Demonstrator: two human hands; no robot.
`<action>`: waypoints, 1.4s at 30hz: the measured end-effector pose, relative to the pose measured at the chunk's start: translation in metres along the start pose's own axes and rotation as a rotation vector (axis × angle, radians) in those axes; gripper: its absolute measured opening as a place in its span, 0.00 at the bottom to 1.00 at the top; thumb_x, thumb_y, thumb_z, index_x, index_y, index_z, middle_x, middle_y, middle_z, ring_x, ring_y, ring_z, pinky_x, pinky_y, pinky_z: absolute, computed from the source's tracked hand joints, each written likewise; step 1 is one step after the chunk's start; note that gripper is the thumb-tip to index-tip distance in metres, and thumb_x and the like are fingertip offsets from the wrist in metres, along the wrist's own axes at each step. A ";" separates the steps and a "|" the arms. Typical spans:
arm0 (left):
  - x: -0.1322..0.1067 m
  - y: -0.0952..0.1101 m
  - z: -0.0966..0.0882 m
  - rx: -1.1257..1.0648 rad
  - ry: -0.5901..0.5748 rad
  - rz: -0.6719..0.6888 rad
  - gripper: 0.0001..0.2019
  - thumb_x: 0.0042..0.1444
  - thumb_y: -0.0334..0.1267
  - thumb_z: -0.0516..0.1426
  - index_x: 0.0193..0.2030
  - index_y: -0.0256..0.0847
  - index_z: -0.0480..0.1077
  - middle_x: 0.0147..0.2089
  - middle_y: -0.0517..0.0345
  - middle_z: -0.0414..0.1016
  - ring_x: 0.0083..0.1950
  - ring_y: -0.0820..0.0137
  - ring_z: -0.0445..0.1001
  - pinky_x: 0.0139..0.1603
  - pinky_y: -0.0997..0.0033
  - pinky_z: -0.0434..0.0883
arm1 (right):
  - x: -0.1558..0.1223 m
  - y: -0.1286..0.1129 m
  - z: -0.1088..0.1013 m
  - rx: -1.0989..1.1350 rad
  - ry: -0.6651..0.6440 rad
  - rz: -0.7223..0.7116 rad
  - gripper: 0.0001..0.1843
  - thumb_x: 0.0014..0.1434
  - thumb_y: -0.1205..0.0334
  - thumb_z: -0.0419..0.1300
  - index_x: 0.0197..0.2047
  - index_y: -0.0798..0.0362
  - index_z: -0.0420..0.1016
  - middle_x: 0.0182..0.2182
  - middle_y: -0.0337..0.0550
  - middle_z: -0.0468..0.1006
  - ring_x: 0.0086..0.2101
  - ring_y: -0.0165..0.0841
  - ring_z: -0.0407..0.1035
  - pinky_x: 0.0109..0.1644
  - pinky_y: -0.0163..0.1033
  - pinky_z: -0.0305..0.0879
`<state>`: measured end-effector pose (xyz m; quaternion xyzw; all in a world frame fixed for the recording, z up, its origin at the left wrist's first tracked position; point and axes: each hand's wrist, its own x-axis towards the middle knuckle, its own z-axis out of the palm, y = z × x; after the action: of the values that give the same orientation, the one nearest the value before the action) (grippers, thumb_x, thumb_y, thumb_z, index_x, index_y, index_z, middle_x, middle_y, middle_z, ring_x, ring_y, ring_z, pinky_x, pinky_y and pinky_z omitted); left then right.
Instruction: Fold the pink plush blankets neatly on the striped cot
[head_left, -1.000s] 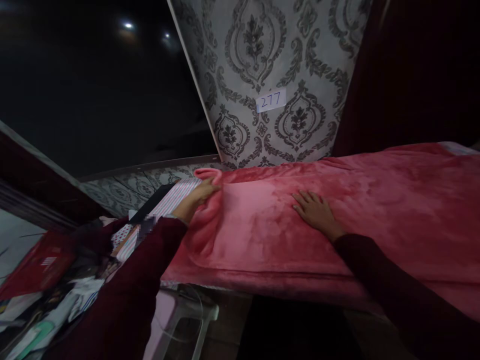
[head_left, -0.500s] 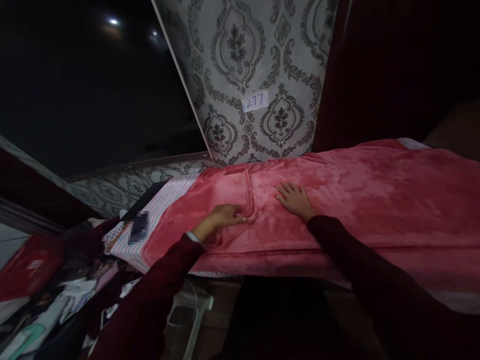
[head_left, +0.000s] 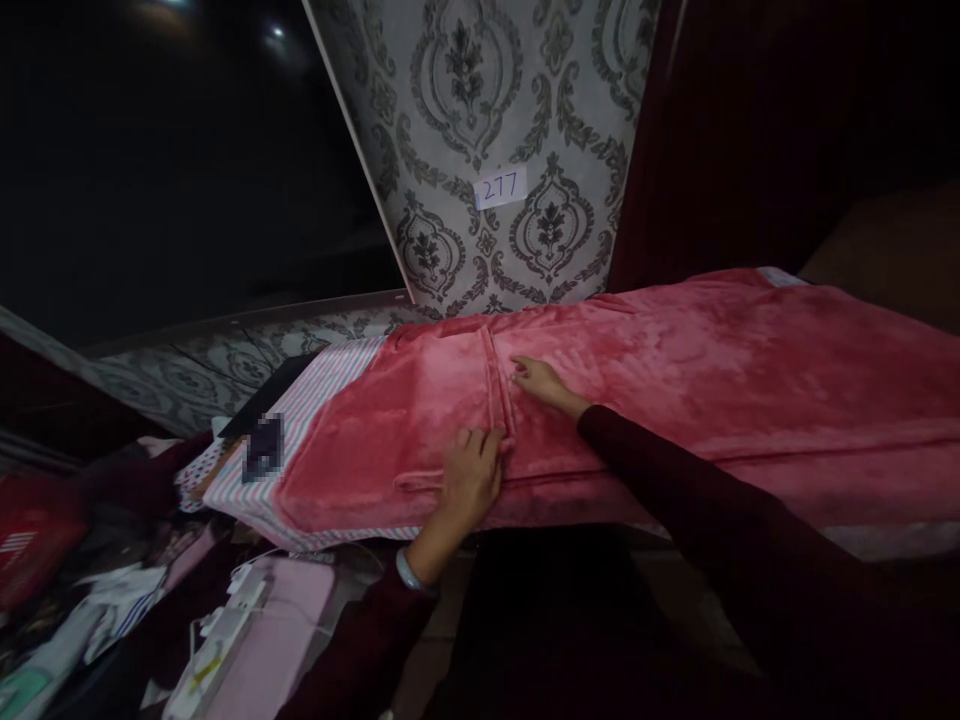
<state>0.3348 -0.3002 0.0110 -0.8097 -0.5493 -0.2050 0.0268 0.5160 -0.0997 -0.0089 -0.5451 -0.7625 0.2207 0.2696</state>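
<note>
Okay — left hand [head_left: 469, 485] lies open at the bottom centre, fingers [head_left: 480, 445] spread on the folded pink fleece blanket [head_left: 712, 385]; right hand [head_left: 544, 385] rests flat just beyond, fingers close together — striped fabric [head_left: 300, 440] pokes out leftward beneath.

Spread over the bed [head_left: 292, 470], a plush blanket [head_left: 675, 380], with the left hand [head_left: 471, 480] at its near edge and the right hand [head_left: 544, 385] farther along on top! Behind, a papered wall [head_left: 480, 100], a paper label [head_left: 500, 188] stuck on it; right of that, a curtain [head_left: 750, 130]; left of the bed, heaped clothes [head_left: 105, 590]; below, a plastic stool [head_left: 262, 640].
</note>
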 end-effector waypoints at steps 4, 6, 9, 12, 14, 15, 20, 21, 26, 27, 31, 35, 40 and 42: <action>-0.020 -0.004 0.013 0.014 0.053 -0.048 0.36 0.52 0.27 0.59 0.71 0.40 0.64 0.64 0.41 0.70 0.63 0.50 0.69 0.60 0.48 0.69 | 0.014 -0.017 0.014 0.048 -0.026 0.036 0.35 0.64 0.66 0.58 0.73 0.57 0.64 0.42 0.48 0.86 0.38 0.37 0.79 0.45 0.37 0.74; -0.029 -0.012 0.017 0.000 0.056 -0.083 0.34 0.52 0.26 0.58 0.68 0.40 0.67 0.63 0.41 0.72 0.61 0.51 0.70 0.58 0.48 0.70 | 0.023 -0.022 0.017 0.071 -0.020 0.040 0.36 0.64 0.66 0.59 0.74 0.58 0.63 0.44 0.49 0.85 0.40 0.38 0.79 0.46 0.37 0.74; -0.035 -0.020 0.022 -0.019 0.036 -0.085 0.25 0.54 0.26 0.57 0.60 0.44 0.74 0.57 0.44 0.77 0.57 0.53 0.73 0.53 0.50 0.72 | 0.037 -0.032 0.024 0.103 -0.002 0.032 0.37 0.62 0.67 0.61 0.74 0.55 0.64 0.53 0.50 0.83 0.48 0.40 0.78 0.52 0.38 0.73; -0.035 -0.023 0.026 -0.054 0.068 -0.063 0.24 0.55 0.24 0.56 0.57 0.46 0.76 0.56 0.46 0.79 0.56 0.54 0.75 0.54 0.49 0.74 | 0.049 -0.043 0.034 0.127 0.007 0.035 0.38 0.59 0.69 0.62 0.73 0.53 0.66 0.56 0.48 0.82 0.50 0.41 0.78 0.54 0.38 0.73; -0.033 -0.025 0.027 -0.074 0.108 -0.059 0.25 0.55 0.24 0.55 0.57 0.46 0.76 0.56 0.46 0.79 0.58 0.53 0.75 0.56 0.47 0.74 | 0.056 -0.050 0.038 0.141 0.015 0.038 0.37 0.58 0.73 0.60 0.71 0.54 0.68 0.56 0.48 0.82 0.49 0.40 0.78 0.53 0.38 0.73; -0.032 -0.026 0.028 -0.083 0.124 -0.057 0.25 0.55 0.23 0.55 0.57 0.47 0.77 0.56 0.46 0.80 0.59 0.53 0.75 0.57 0.46 0.75 | 0.059 -0.053 0.039 0.149 0.023 0.035 0.37 0.57 0.75 0.59 0.70 0.54 0.70 0.56 0.48 0.82 0.49 0.39 0.78 0.53 0.37 0.74; -0.022 -0.023 0.027 -0.122 0.185 0.001 0.28 0.56 0.24 0.55 0.60 0.51 0.76 0.59 0.47 0.79 0.63 0.52 0.75 0.63 0.41 0.74 | 0.068 -0.049 0.023 0.182 0.124 0.003 0.38 0.58 0.77 0.53 0.70 0.51 0.71 0.60 0.45 0.79 0.55 0.39 0.75 0.60 0.40 0.71; -0.019 -0.020 0.029 -0.127 0.199 0.020 0.28 0.56 0.24 0.55 0.61 0.51 0.75 0.61 0.47 0.78 0.64 0.52 0.74 0.64 0.41 0.74 | 0.067 -0.043 0.018 0.181 0.155 0.005 0.38 0.58 0.77 0.53 0.71 0.51 0.69 0.62 0.47 0.77 0.57 0.40 0.74 0.62 0.41 0.70; -0.008 0.003 0.050 -0.118 0.179 0.065 0.28 0.53 0.24 0.57 0.59 0.46 0.76 0.63 0.45 0.77 0.65 0.51 0.74 0.64 0.41 0.75 | 0.046 -0.001 -0.001 0.157 0.208 0.112 0.38 0.57 0.75 0.55 0.71 0.57 0.69 0.63 0.55 0.76 0.61 0.44 0.71 0.67 0.45 0.65; -0.007 0.005 0.055 -0.116 0.148 0.072 0.28 0.52 0.24 0.57 0.59 0.46 0.76 0.62 0.45 0.77 0.64 0.50 0.74 0.62 0.41 0.75 | 0.042 0.006 -0.001 0.159 0.194 0.129 0.37 0.56 0.75 0.56 0.70 0.57 0.70 0.61 0.54 0.77 0.60 0.45 0.72 0.66 0.46 0.66; -0.009 0.006 0.066 -0.130 0.098 0.079 0.30 0.51 0.23 0.57 0.60 0.47 0.76 0.62 0.45 0.78 0.64 0.50 0.74 0.63 0.41 0.75 | 0.041 0.018 0.000 0.195 0.163 0.132 0.36 0.54 0.76 0.58 0.67 0.54 0.74 0.60 0.50 0.79 0.58 0.45 0.74 0.64 0.47 0.69; -0.005 0.010 0.063 -0.154 0.150 0.059 0.28 0.55 0.22 0.54 0.60 0.48 0.75 0.61 0.48 0.79 0.63 0.55 0.76 0.64 0.45 0.75 | 0.054 0.013 -0.001 0.266 0.185 0.112 0.35 0.57 0.77 0.54 0.66 0.54 0.74 0.60 0.49 0.79 0.58 0.42 0.75 0.64 0.47 0.69; 0.007 0.033 0.064 -0.155 0.116 0.081 0.23 0.56 0.23 0.55 0.56 0.44 0.77 0.57 0.46 0.80 0.58 0.56 0.78 0.61 0.47 0.76 | 0.053 0.017 -0.004 0.360 0.202 0.125 0.33 0.58 0.75 0.57 0.67 0.57 0.73 0.62 0.53 0.77 0.61 0.43 0.72 0.66 0.48 0.67; 0.009 0.040 0.066 -0.148 0.096 0.093 0.22 0.55 0.23 0.56 0.54 0.43 0.77 0.56 0.46 0.81 0.57 0.56 0.78 0.59 0.48 0.76 | 0.044 0.022 -0.005 0.396 0.186 0.144 0.33 0.58 0.72 0.59 0.68 0.58 0.71 0.61 0.55 0.78 0.60 0.44 0.72 0.66 0.49 0.67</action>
<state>0.3930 -0.2907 -0.0389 -0.8234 -0.4923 -0.2823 0.0029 0.5237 -0.0513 -0.0114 -0.5526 -0.6352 0.3338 0.4240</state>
